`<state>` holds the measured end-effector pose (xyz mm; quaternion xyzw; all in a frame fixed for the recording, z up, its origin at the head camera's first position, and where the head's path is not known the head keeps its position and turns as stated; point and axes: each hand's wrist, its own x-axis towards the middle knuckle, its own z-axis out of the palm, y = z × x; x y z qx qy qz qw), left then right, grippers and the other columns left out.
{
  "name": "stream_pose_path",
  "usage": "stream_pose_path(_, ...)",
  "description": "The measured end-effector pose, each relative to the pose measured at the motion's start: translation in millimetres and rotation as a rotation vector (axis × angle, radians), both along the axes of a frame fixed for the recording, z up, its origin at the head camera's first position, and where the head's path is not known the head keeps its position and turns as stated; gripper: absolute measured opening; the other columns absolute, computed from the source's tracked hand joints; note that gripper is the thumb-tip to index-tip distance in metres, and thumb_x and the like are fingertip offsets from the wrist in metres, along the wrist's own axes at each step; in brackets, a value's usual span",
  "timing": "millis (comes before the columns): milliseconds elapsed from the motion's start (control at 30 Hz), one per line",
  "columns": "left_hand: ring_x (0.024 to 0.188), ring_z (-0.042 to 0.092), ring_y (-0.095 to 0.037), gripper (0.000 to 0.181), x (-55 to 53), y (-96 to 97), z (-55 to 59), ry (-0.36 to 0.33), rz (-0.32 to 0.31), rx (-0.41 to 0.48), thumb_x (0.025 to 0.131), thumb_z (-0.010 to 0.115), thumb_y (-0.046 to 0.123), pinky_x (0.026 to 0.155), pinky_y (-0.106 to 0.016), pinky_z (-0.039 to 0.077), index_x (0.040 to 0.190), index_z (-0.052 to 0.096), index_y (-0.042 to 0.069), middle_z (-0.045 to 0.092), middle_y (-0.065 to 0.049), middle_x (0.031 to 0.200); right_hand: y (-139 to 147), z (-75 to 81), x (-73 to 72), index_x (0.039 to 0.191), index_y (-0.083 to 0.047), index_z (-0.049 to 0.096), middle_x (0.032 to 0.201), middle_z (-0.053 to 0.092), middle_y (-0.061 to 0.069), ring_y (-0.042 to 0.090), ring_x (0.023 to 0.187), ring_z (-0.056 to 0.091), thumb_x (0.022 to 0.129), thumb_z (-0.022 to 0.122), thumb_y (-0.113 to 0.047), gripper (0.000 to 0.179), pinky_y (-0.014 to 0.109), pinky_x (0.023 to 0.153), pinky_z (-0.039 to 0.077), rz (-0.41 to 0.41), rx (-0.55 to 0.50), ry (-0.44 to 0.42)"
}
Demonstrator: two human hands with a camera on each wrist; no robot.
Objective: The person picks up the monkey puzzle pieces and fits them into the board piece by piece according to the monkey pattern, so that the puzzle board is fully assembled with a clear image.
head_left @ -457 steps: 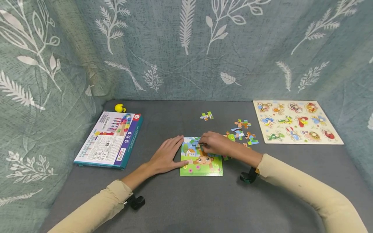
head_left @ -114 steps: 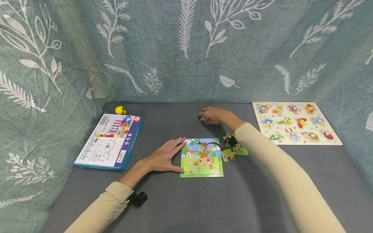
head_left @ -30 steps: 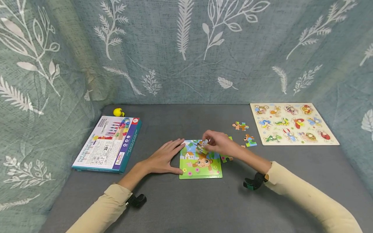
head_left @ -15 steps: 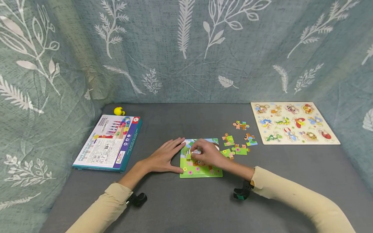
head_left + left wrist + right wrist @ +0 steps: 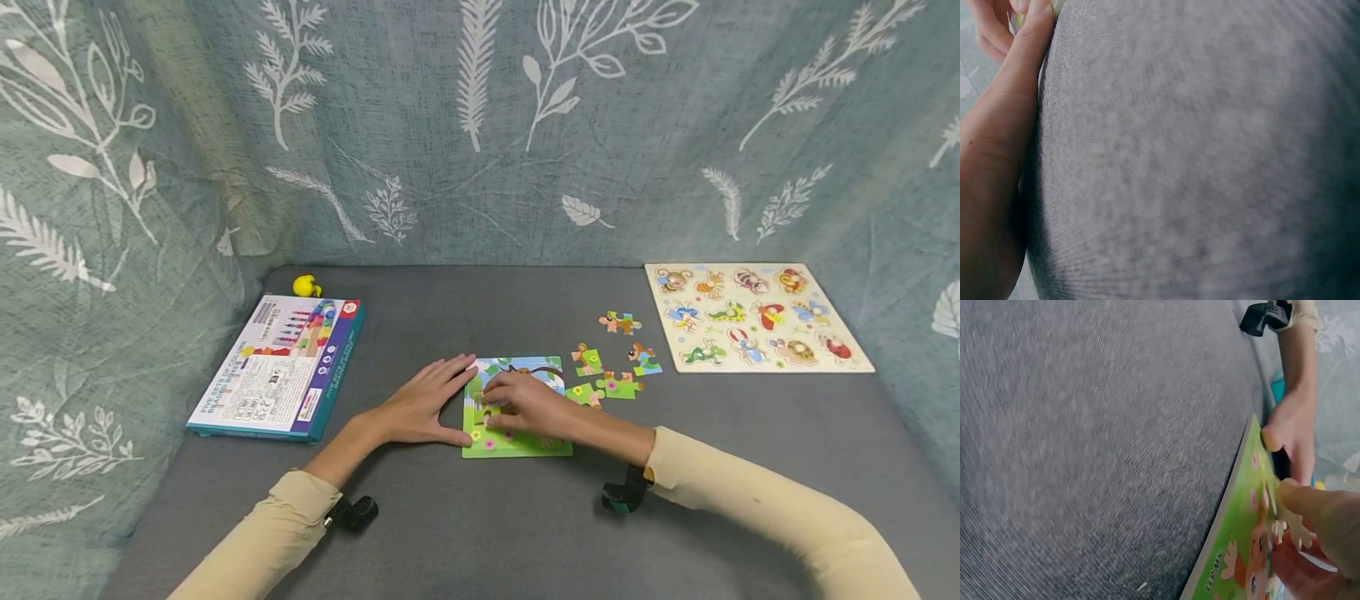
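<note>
In the head view a square jigsaw board [image 5: 517,450] with a monkey picture lies at the middle of the table. My left hand [image 5: 423,404] rests flat beside it with fingers straight, fingertips and thumb at its left edge. My right hand [image 5: 525,404] is over the board's middle and covers part of the picture. The right wrist view shows its thumb and fingers pinching a jigsaw piece [image 5: 1297,532], tilted close over the board. Several loose jigsaw pieces [image 5: 621,385] lie right of the board.
A boxed toy set [image 5: 273,367] lies at the left, with a small yellow toy [image 5: 306,287] behind it. A wooden insect puzzle [image 5: 761,321] lies at the back right. Patterned cloth [image 5: 442,167] hangs behind the table.
My right hand has brought the jigsaw piece from the table's back to the board, then leftward across it. Other loose pieces have shifted or left the right side. My left hand stays at the edge.
</note>
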<state>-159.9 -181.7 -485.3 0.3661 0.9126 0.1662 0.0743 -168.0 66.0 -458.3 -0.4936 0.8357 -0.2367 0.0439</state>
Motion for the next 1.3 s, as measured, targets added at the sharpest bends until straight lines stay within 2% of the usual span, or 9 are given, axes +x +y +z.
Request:
stream_pose_path(133, 0.152, 0.014, -0.025, 0.105, -0.1, 0.3, -0.2, 0.009, -0.009, 0.003, 0.080, 0.066, 0.064, 0.122, -0.048, 0.017, 0.157, 0.016, 0.012, 0.012, -0.005, 0.165, -0.2, -0.8, -0.1, 0.114, -0.007, 0.072, 0.117, 0.067, 0.007, 0.022, 0.109, 0.060, 0.092, 0.066, -0.027, 0.030, 0.037, 0.095, 0.049, -0.021, 0.016, 0.067)
stream_pose_path(300, 0.152, 0.016, -0.026, 0.105, -0.2, -0.1, -0.4, 0.033, -0.014, 0.007, 0.080, 0.065, 0.065, 0.122, -0.048, 0.019, 0.156, 0.017, 0.010, 0.014, -0.007, 0.165, 0.4, -2.7, 0.6, 0.117, -0.011, 0.072, 0.109, 0.067, 0.004, 0.019, 0.098, 0.057, 0.093, 0.064, -0.028, 0.030, 0.030, 0.082, 0.051, -0.068, 0.017, 0.104)
stream_pose_path(467, 0.151, 0.019, -0.028, 0.106, 0.0, -0.3, -1.1, 0.052, -0.017, 0.020, 0.080, 0.061, 0.070, 0.121, -0.049, 0.021, 0.156, 0.019, 0.009, 0.017, -0.008, 0.164, 0.6, -6.0, 0.2, 0.117, -0.011, 0.072, 0.102, 0.066, 0.003, 0.015, 0.090, 0.059, 0.091, 0.067, -0.028, 0.031, 0.027, 0.078, 0.050, -0.055, 0.005, 0.113)
stream_pose_path(733, 0.152, 0.014, -0.025, 0.106, 0.2, -0.2, 0.6, 0.008, 0.002, -0.002, 0.080, 0.067, 0.064, 0.122, -0.047, 0.017, 0.157, 0.015, 0.013, 0.013, -0.005, 0.165, -1.8, -9.6, -2.0, 0.103, -0.011, 0.072, 0.090, 0.063, 0.000, 0.011, 0.077, 0.055, 0.086, 0.072, -0.030, 0.026, 0.024, 0.072, 0.047, -0.038, -0.007, 0.189)
stream_pose_path(1033, 0.152, 0.014, -0.025, 0.106, -0.4, 1.3, 0.7, 0.001, 0.003, -0.001, 0.080, 0.066, 0.064, 0.122, -0.048, 0.017, 0.157, 0.016, 0.012, 0.013, -0.005, 0.165, 0.9, -9.8, -1.6, 0.100, -0.010, 0.073, 0.094, 0.065, 0.001, 0.014, 0.083, 0.058, 0.084, 0.074, -0.028, 0.024, 0.027, 0.076, 0.049, -0.007, -0.011, 0.230)
stream_pose_path(1167, 0.152, 0.014, -0.026, 0.106, 0.0, 1.2, 1.3, 0.002, 0.004, -0.001, 0.080, 0.068, 0.062, 0.122, -0.048, 0.017, 0.157, 0.015, 0.013, 0.013, -0.005, 0.165, 3.5, -13.0, -0.9, 0.101, -0.010, 0.073, 0.099, 0.065, 0.002, 0.015, 0.090, 0.060, 0.086, 0.073, -0.025, 0.021, 0.028, 0.083, 0.049, 0.016, -0.016, 0.256)
stream_pose_path(1300, 0.152, 0.016, -0.027, 0.105, 0.2, -0.1, 0.5, 0.007, 0.001, 0.004, 0.080, 0.067, 0.063, 0.122, -0.049, 0.018, 0.157, 0.017, 0.012, 0.014, -0.006, 0.165, 4.7, -14.0, 3.4, 0.105, -0.011, 0.071, 0.104, 0.064, 0.002, 0.015, 0.093, 0.059, 0.090, 0.070, -0.023, 0.020, 0.028, 0.083, 0.050, 0.026, 0.012, 0.284)
